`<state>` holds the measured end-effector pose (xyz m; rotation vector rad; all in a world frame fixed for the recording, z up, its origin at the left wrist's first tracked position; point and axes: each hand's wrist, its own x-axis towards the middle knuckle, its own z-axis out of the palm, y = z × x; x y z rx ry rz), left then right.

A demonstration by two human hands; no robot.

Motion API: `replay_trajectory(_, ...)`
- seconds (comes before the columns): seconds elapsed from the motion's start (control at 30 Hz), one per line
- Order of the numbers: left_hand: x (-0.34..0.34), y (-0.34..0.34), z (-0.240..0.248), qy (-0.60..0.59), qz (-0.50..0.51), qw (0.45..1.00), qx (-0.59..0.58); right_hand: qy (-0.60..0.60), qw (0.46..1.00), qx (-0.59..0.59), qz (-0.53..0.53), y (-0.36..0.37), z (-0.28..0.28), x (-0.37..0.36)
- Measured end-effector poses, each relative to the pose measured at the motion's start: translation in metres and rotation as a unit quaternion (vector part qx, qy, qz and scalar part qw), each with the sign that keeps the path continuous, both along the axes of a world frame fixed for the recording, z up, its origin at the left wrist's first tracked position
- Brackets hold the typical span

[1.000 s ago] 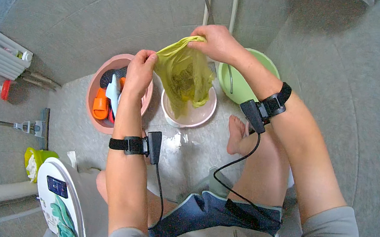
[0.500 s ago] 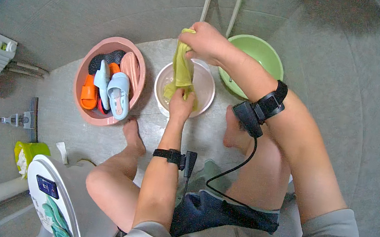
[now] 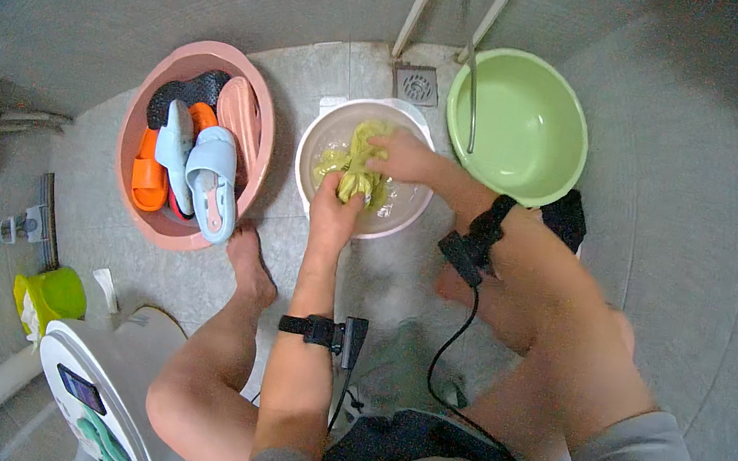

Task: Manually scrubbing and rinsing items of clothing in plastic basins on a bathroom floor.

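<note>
A wet yellow-green cloth (image 3: 369,142) lies bunched in a white basin (image 3: 305,190) with some water in it. At the basin's near side, my left hand (image 3: 333,208) is closed on a gathered fold of the cloth. My right hand (image 3: 403,158) reaches in over the right rim, slightly blurred, its fingers curled on the cloth's upper part. Both hands are low in the basin, close together. Part of the cloth is hidden behind my fingers.
Left stands a pink tub (image 3: 129,178) of slippers and sandals. At the right is a light green basin (image 3: 527,130) with a metal hose (image 3: 473,101) hanging over it. A floor drain (image 3: 415,85) lies behind. A phone (image 3: 81,389) rests on the white toilet lid (image 3: 61,354).
My right hand has come down from above the basin, lowering the stretched cloth, which is now bunched inside. The view has shifted, showing the drain and more of the green basin.
</note>
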<state>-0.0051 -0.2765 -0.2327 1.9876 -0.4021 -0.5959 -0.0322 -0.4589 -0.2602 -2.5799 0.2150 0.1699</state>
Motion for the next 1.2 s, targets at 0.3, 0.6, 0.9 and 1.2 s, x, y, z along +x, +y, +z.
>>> replay_trajectory(0.3, 0.03, -0.005, 0.016, -0.031, 0.001, 1.0, 0.001, -0.029, 0.955, 0.213, -0.204, 0.009, -0.057, -0.008)
replay_trajectory(0.6, 0.054, 0.024, -0.014, -0.373, -0.093, 0.905, 0.18, -0.116, 0.842, 0.477, -0.223, -0.01, 0.018, -0.006)
replay_trajectory(0.9, 0.04, 0.024, -0.005, -0.206, 0.001, 0.959, 0.194, -0.077, 0.976, 0.163, -0.12, 0.007, 0.096, -0.023)
replay_trajectory(1.2, 0.046, 0.009, 0.112, -0.005, 0.034, 0.995, -0.095, -0.049, 0.986, -0.079, -0.139, 0.016, 0.142, -0.042)
